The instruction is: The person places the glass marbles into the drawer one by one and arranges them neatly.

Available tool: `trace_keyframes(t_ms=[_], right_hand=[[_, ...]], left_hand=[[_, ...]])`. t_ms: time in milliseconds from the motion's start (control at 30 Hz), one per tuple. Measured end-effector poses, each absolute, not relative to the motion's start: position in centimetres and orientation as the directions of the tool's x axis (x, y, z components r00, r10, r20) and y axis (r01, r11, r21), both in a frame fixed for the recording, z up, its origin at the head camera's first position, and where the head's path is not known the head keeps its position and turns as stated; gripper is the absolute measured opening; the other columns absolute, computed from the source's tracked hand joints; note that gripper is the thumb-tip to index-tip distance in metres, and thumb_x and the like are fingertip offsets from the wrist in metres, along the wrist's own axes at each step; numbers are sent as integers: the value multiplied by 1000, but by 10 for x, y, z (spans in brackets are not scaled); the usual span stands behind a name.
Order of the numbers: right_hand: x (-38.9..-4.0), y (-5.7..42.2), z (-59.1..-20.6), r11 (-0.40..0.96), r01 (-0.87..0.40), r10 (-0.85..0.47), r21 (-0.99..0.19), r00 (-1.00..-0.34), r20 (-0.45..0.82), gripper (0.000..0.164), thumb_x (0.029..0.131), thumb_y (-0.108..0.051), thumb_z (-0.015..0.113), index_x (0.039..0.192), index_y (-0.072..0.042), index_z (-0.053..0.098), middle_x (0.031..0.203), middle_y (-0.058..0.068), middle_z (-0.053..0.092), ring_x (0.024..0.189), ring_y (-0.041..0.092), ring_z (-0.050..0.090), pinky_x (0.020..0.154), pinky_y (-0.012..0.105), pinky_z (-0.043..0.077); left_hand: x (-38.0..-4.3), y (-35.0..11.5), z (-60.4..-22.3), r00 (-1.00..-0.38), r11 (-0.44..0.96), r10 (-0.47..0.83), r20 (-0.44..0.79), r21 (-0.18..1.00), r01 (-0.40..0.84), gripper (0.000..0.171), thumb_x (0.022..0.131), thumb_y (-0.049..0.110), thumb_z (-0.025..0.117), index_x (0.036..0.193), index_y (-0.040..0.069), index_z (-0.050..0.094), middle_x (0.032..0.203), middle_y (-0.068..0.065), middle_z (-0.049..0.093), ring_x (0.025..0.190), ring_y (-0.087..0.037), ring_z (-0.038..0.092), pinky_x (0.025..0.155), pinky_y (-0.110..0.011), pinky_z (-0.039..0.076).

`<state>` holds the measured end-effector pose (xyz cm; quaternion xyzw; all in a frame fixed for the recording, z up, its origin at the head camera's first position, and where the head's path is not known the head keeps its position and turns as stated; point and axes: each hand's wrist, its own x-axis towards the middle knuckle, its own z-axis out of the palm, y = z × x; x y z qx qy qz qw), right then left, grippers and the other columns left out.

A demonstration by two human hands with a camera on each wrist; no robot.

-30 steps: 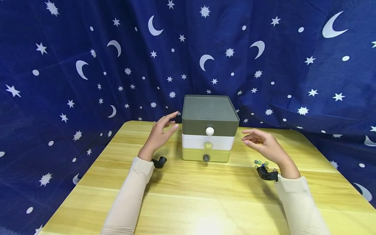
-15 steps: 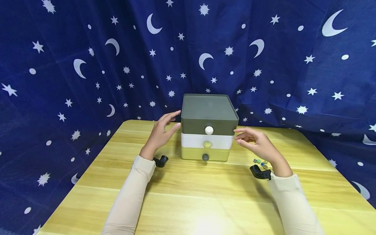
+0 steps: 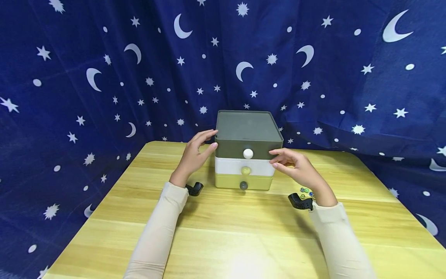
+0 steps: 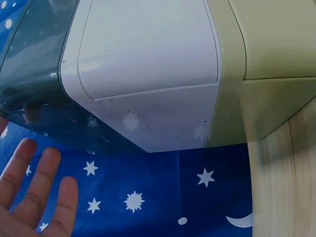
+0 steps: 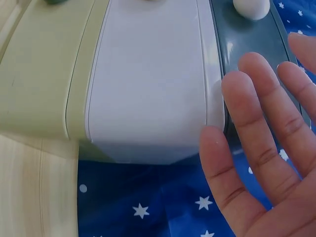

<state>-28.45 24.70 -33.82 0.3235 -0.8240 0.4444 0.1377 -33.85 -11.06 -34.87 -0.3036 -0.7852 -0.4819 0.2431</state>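
A three-tier drawer box stands on the table, with a dark grey-green top drawer [image 3: 228,148], a white middle drawer [image 3: 228,166] and a yellow-green bottom drawer [image 3: 228,181]. All three look closed. The top one carries a round white knob [image 3: 248,154]. My left hand [image 3: 194,154] is raised at the box's upper left edge, fingers spread and holding nothing; whether a fingertip touches, I cannot tell. In front of the box's right side hovers my right hand [image 3: 299,167], fingers slightly bent, with nothing in it. The right wrist view shows its fingers [image 5: 247,108] beside the white and dark drawers.
Several glass marbles [image 3: 306,190] lie on the wooden table [image 3: 223,232] to the right of the box, some behind the right wrist camera [image 3: 299,201]. A blue curtain [image 3: 156,69] with moons and stars hangs behind and around the table.
My right hand has moved left, from beside the box to in front of its right side. The left hand has moved slightly right, closer to the top drawer. The drawers have not moved.
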Motion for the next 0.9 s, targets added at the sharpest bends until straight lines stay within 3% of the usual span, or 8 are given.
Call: trace_keyframes(t_ms=[367,667,900], right_hand=[[-292,231,-340,370,-642,-421,-671,-760,495,35,101,8,67,137,7,65,109,24,78,95,3,71,82,18,54],[-291,218,-339,370,-610,-425,-701,-782,456,37,103,6,66,140,7,63,112,24,78,92,7,72,77,24,56],[-291,210,-339,377,-584,-422,-719,-799,428,37,106,2,64,143,5,61,118,25,77,94,22,76,76,28,59]], left_hand=[[-342,-105,-348,-701,333,215,680,624,707,40,108,15,67,147,5,67,157,-20,55,137,-35,58,110,-60,47],[-343,-102,-347,-714,340,181,677,638,691,34,110,17,64,141,5,71,156,-14,59,143,-32,55,112,-58,47],[-342,-100,-346,-725,336,186,663,650,681,32,111,17,63,138,4,72,155,-14,61,146,-33,53,111,-57,48]])
